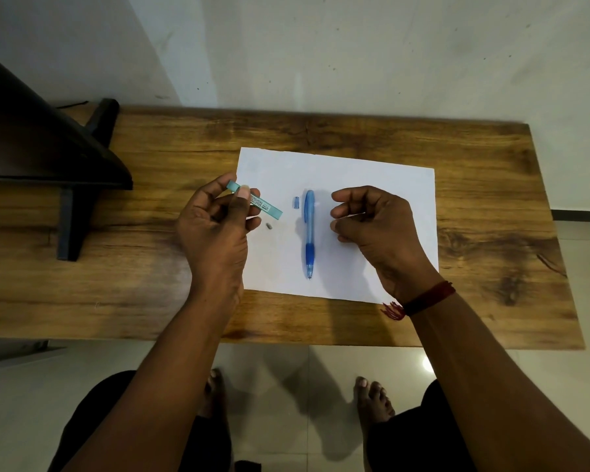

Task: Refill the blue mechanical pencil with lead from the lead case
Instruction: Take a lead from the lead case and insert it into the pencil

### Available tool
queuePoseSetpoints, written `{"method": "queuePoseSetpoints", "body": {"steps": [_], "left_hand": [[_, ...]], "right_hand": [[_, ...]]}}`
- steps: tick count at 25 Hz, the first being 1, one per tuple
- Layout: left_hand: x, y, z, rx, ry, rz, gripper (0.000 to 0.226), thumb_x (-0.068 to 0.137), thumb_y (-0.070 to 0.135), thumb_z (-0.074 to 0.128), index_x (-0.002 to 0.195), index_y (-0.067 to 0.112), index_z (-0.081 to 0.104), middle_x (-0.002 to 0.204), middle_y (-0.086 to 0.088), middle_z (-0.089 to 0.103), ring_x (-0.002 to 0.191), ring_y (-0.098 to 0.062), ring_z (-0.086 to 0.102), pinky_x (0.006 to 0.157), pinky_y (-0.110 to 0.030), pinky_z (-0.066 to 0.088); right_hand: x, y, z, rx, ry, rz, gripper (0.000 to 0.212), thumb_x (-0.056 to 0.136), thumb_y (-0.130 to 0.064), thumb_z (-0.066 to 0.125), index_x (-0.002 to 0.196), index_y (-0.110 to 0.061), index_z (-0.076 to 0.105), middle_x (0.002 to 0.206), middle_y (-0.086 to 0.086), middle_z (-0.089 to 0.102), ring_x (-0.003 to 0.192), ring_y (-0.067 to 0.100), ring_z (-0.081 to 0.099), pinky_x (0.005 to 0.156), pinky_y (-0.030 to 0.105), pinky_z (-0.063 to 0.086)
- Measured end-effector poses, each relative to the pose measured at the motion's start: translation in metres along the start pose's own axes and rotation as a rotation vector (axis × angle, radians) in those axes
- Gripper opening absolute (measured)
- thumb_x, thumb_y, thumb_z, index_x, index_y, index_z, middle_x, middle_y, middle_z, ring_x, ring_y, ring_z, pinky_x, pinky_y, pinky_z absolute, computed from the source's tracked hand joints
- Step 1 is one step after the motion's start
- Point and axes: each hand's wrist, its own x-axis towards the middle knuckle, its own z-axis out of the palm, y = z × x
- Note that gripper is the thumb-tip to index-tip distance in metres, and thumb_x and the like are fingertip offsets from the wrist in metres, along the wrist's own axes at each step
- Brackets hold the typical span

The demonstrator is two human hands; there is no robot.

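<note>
The blue mechanical pencil (309, 233) lies lengthwise on a white sheet of paper (365, 172), tip toward me, with no cap on its far end. Its small blue cap (296, 203) lies just left of that far end, and a tiny grey eraser (269, 226) lies further left on the paper. My left hand (215, 229) holds the teal lead case (256, 201) between thumb and fingers above the paper's left edge. My right hand (375, 223) hovers just right of the pencil, fingers curled and pinched; whether a thin lead sits between them is too small to see.
The paper lies on a wooden table (150, 267) against a white wall. A dark stand (48, 158) occupies the table's left end. My bare feet (372, 400) show on the tiled floor below the near table edge.
</note>
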Motion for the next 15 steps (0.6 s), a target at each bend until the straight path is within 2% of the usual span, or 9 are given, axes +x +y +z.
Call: {"method": "queuePoseSetpoints", "body": {"steps": [4,7,10,15], "left_hand": [[0.001,0.000,-0.001,0.017,0.004,-0.001,0.023,0.086,0.017,0.068,0.108,0.018,0.064,0.094,-0.003,0.074,0.086,-0.017,0.072,0.067,-0.024,0.056],[0.002,0.000,-0.002,0.016,0.006,-0.014,0.024,0.085,0.018,0.068,0.108,0.019,0.065,0.097,-0.004,0.074,0.086,-0.018,0.072,0.068,-0.024,0.056],[0.004,0.001,-0.002,0.008,0.002,-0.016,0.021,0.085,0.017,0.068,0.106,0.020,0.065,0.094,-0.003,0.074,0.084,-0.017,0.072,0.066,-0.024,0.056],[0.004,0.000,-0.002,0.020,0.006,-0.007,0.023,0.085,0.017,0.069,0.108,0.016,0.065,0.092,0.000,0.074,0.083,-0.017,0.072,0.066,-0.023,0.056]], "right_hand": [[0.003,0.001,0.004,-0.154,0.050,-0.064,0.040,0.075,0.000,0.076,0.107,-0.022,0.064,0.094,-0.001,0.066,0.079,0.017,0.067,0.072,0.027,0.058],[0.002,-0.001,0.007,-0.249,0.087,-0.086,0.050,0.072,-0.004,0.080,0.113,-0.021,0.058,0.091,-0.004,0.063,0.072,0.013,0.067,0.065,0.020,0.054],[0.000,-0.004,0.011,-0.377,0.119,-0.122,0.057,0.068,-0.006,0.083,0.114,-0.020,0.052,0.079,-0.009,0.057,0.068,0.010,0.064,0.058,0.010,0.045],[-0.002,-0.004,0.015,-0.465,0.107,-0.143,0.053,0.070,-0.001,0.081,0.114,-0.015,0.055,0.078,-0.002,0.062,0.066,0.011,0.061,0.061,0.007,0.042]]}}
